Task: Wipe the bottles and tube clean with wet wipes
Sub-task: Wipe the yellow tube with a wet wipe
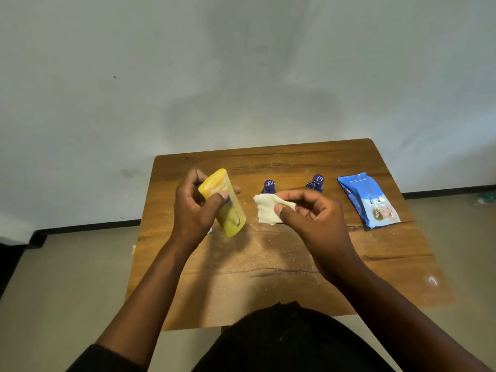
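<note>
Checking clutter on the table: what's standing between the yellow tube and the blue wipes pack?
In the head view, two dark blue bottles stand between the yellow tube in the left hand and the wipes pack; the right hand holds a wipe in front of them.

Glossy yellow plastic bottle [225, 204], soft white wipe [268, 210], scuffed wooden table [268, 264].
</note>
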`<state>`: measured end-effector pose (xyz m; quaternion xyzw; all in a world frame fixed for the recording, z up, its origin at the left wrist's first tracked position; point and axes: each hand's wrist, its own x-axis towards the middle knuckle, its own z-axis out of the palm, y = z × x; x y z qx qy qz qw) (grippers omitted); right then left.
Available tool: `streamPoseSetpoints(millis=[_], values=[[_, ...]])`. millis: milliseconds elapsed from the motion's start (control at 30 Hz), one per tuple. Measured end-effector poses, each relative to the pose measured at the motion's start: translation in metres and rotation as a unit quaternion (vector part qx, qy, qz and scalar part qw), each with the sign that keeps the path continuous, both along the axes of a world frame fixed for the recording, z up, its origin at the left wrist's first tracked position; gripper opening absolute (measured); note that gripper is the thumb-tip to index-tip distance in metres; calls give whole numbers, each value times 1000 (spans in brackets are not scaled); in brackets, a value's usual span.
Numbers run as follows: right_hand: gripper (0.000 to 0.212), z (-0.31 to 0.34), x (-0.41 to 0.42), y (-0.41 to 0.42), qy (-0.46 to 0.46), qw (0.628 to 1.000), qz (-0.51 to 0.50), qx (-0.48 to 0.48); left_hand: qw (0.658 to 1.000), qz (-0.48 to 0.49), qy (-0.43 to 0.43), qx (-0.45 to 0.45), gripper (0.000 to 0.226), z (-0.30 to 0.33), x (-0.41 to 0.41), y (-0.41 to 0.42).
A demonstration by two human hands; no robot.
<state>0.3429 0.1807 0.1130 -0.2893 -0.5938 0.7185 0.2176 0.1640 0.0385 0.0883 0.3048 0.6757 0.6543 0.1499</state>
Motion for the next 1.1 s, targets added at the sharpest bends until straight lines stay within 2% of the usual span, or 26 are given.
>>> streamPoseSetpoints(millis=[100,167,233,267,367,433,500,567,733,767,833,900,967,1100], values=[[21,10,-5,-1,25,1000,12,-1,995,-25,-70,70,28,2,14,-3],[26,14,-9,-2,40,999,16,11,981,-42,-153,110,29,4,26,-3],[30,19,-13,-4,47,998,9,44,964,-40,-240,113,36,6,37,-4],[31,21,-15,-5,47,996,-1,73,953,-35,-281,106,44,9,43,-4],[29,26,-22,-12,61,978,-28,198,925,-17,-374,71,89,19,56,-1],[28,26,-28,-18,70,934,-39,347,920,-3,-382,82,94,26,61,3],[30,20,-35,-27,86,874,-29,477,922,21,-373,100,87,31,63,9],[28,12,-37,-35,92,840,11,534,922,35,-366,121,79,34,64,13],[25,4,-22,-41,68,792,116,596,914,51,-385,120,74,36,64,12],[26,4,-21,-40,67,784,115,606,914,58,-384,117,68,36,65,12],[26,8,-24,-35,78,793,77,600,919,51,-375,109,57,35,69,12],[26,15,-31,-31,94,809,21,580,922,38,-367,116,66,35,75,14],[26,20,-33,-33,96,804,-5,586,923,31,-359,132,73,34,76,13],[25,13,-19,-45,82,778,47,621,925,25,-355,134,65,35,69,9]])
